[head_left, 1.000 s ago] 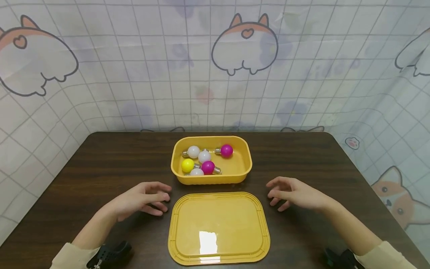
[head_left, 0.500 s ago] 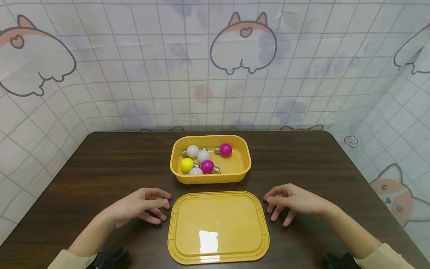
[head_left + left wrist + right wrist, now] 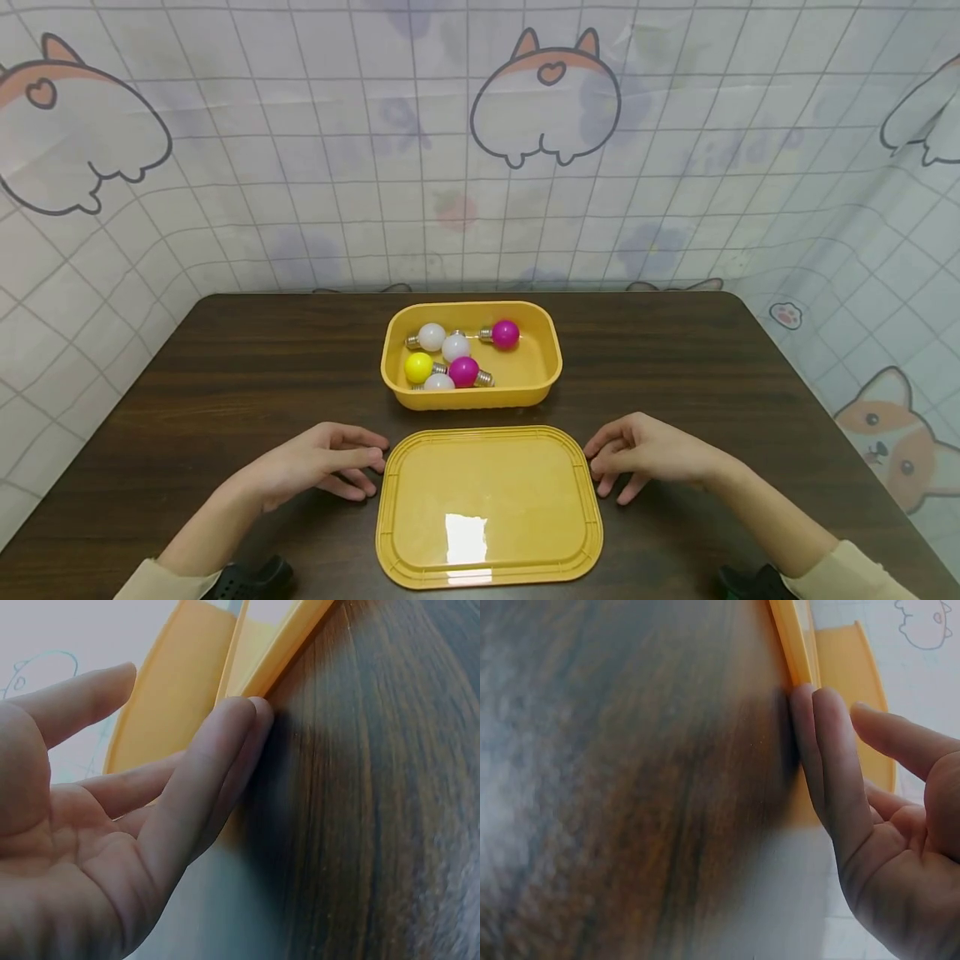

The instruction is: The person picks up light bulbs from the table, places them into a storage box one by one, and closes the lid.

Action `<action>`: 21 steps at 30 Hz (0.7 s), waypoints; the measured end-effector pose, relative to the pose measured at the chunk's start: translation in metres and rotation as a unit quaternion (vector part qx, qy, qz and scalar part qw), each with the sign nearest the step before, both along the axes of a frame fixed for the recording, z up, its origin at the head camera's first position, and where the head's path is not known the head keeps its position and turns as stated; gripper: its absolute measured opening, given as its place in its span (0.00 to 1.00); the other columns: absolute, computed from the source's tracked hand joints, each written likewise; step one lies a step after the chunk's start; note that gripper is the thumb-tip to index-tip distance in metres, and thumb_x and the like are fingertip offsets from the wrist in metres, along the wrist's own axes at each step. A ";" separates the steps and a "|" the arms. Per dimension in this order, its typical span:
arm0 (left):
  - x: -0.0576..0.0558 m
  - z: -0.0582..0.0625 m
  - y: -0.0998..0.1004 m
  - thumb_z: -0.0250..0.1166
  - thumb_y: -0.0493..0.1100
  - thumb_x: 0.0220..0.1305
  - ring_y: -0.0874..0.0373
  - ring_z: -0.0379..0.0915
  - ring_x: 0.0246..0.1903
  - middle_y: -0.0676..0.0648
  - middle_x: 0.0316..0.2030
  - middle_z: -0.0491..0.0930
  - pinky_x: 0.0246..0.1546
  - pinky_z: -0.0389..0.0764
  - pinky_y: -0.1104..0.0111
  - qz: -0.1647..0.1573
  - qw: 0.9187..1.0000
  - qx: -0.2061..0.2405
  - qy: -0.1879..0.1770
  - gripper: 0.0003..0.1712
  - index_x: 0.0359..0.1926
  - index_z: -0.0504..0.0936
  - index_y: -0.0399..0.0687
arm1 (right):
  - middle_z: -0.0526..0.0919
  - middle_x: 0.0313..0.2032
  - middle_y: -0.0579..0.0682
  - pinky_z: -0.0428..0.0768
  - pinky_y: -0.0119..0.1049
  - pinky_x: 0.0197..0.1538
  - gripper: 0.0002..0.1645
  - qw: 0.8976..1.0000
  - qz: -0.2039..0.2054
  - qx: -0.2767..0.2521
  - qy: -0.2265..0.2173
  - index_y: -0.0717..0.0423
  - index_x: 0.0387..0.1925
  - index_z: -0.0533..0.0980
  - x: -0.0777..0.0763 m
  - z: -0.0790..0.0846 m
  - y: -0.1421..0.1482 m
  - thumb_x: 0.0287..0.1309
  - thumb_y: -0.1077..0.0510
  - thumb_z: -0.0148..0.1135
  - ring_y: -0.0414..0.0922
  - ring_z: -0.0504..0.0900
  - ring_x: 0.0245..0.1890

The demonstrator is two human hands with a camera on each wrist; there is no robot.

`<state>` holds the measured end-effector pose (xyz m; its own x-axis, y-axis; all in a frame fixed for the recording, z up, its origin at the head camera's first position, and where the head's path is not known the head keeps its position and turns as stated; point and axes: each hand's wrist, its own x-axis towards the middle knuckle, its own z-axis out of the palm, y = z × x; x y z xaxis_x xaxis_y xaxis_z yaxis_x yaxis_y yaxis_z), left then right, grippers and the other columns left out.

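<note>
A flat yellow lid with a raised rim lies on the dark wooden table. My left hand is at its left edge, fingers loosely extended, fingertips at or very near the rim. On the opposite side, my right hand has its fingertips at the right edge, thumb apart from the rim. In the left wrist view the fingers reach the lid's edge from below; the right wrist view shows much the same with the fingers there. Neither hand grips anything.
Behind the lid stands a yellow box holding several light bulbs: white bulbs, a yellow bulb and magenta bulbs. A patterned cloth hangs behind the table.
Both hands have lowered toward the table and come inward to the lid's left and right edges. Lid, box and bulbs have stayed in place.
</note>
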<state>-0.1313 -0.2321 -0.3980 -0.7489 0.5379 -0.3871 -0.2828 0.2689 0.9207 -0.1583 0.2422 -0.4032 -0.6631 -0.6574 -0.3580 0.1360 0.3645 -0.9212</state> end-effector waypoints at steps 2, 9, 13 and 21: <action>0.000 0.000 0.000 0.60 0.47 0.78 0.44 0.83 0.46 0.37 0.52 0.82 0.48 0.87 0.57 -0.002 1.000 0.000 0.001 0.34 0.69 0.65 0.22 | 0.86 0.40 0.63 0.89 0.46 0.36 0.20 1.000 -0.001 -0.001 0.002 0.72 0.55 0.76 0.000 0.000 -0.001 0.70 0.60 0.64 0.55 0.87 0.38; 0.002 0.001 0.000 0.61 0.47 0.77 0.44 0.82 0.48 0.35 0.59 0.78 0.48 0.86 0.55 -0.006 1.000 -0.004 0.003 0.37 0.71 0.63 0.22 | 0.86 0.39 0.62 0.89 0.47 0.38 0.17 1.000 -0.007 -0.006 0.014 0.73 0.54 0.77 -0.001 -0.002 -0.002 0.70 0.63 0.63 0.55 0.87 0.37; 0.004 0.001 0.003 0.60 0.47 0.77 0.45 0.81 0.50 0.34 0.62 0.76 0.50 0.86 0.55 -0.012 1.000 0.003 0.008 0.36 0.71 0.63 0.21 | 0.86 0.39 0.62 0.89 0.46 0.37 0.17 1.000 -0.007 -0.005 0.017 0.73 0.53 0.77 -0.001 -0.003 -0.002 0.70 0.63 0.63 0.55 0.87 0.37; 0.006 -0.002 0.006 0.63 0.41 0.75 0.47 0.80 0.51 0.35 0.56 0.73 0.52 0.84 0.54 -0.003 0.999 0.031 0.010 0.33 0.70 0.65 0.24 | 0.86 0.38 0.61 0.89 0.46 0.37 0.15 0.999 0.000 0.007 0.042 0.70 0.51 0.78 -0.001 -0.001 -0.004 0.69 0.62 0.65 0.55 0.86 0.37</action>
<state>-0.1256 -0.2257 -0.4000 -0.7527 0.5646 -0.3387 -0.2636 0.2129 0.9408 -0.1590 0.2379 -0.4046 -0.6906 -0.6529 -0.3110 0.0583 0.3784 -0.9238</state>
